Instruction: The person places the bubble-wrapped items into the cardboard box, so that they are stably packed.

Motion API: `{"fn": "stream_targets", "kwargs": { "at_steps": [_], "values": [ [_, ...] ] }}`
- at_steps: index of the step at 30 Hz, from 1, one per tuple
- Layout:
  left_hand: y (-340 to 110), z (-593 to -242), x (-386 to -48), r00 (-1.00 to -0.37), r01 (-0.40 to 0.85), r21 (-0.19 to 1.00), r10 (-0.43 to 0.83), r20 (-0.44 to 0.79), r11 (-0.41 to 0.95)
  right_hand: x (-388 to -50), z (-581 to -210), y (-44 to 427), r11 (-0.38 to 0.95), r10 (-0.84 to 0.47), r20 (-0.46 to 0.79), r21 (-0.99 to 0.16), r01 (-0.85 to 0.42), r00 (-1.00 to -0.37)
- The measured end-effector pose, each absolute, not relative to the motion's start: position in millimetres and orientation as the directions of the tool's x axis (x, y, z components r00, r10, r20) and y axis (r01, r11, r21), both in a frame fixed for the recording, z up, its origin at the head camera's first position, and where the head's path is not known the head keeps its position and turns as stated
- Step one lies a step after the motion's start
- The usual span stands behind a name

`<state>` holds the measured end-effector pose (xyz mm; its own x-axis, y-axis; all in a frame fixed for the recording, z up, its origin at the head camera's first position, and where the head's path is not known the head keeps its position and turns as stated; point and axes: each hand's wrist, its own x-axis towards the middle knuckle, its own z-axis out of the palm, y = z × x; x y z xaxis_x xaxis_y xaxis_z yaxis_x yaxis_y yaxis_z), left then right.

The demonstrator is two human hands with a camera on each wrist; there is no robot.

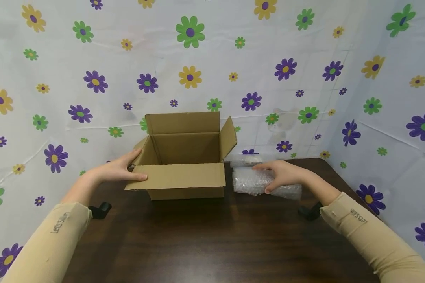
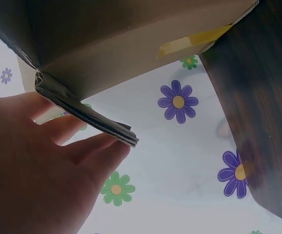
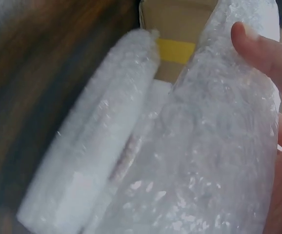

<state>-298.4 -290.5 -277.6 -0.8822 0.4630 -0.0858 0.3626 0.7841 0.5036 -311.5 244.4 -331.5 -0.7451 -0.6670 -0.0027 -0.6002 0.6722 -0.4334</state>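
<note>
As the bubble-wrapped bundle sits toward the back of the dark bench, just R of the cardboard box, the R hand has it! Fingers curved round one side, thumb on the other, spread abt as wide as the bundle; can't tell if it's off the wood. Right behind, another wrapped roll, clear plastic catching the light. Over to the box: upright, mouth up, back flap standing, R flap tilted out, front flap folded toward the person. And the L hand grips its L corner, thumb on the front flap, other fingers at the L flap, cardboard held btwn. Yellow tape on the box's outside, per the L wrist cam. Further out: tan sleeves w/ dark lettering, a black fitting by each wrist. At the back, white wall covering w/ purple, green & yellow flowers.
</note>
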Motion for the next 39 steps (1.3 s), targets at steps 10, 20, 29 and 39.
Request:
{"fn": "stream_targets", "kwargs": {
  "at_steps": [10, 20, 29, 39],
  "values": [
    [-290, -280, -299, -0.882, 0.368, 0.499, 0.465, -0.079, 0.784, -310, -299, 252, 0.699, -0.653, -0.001, -0.384, -0.603, -0.757],
    [-293, -281, -298, -0.877, 0.378, 0.504, 0.474, -0.074, 0.777, -318, -264, 254, 0.725, -0.633, -0.033, -0.374, -0.578, -0.773],
    [-291, -279, -296, -0.877, 0.381, 0.493, 0.475, -0.075, 0.782, -326, -231, 260, 0.741, -0.614, -0.052, -0.383, -0.552, -0.788],
    [-292, -279, -296, -0.877, 0.379, 0.492, 0.474, -0.078, 0.784, -325, -187, 259, 0.802, -0.553, -0.040, -0.298, -0.518, -0.832]
  ]
}}
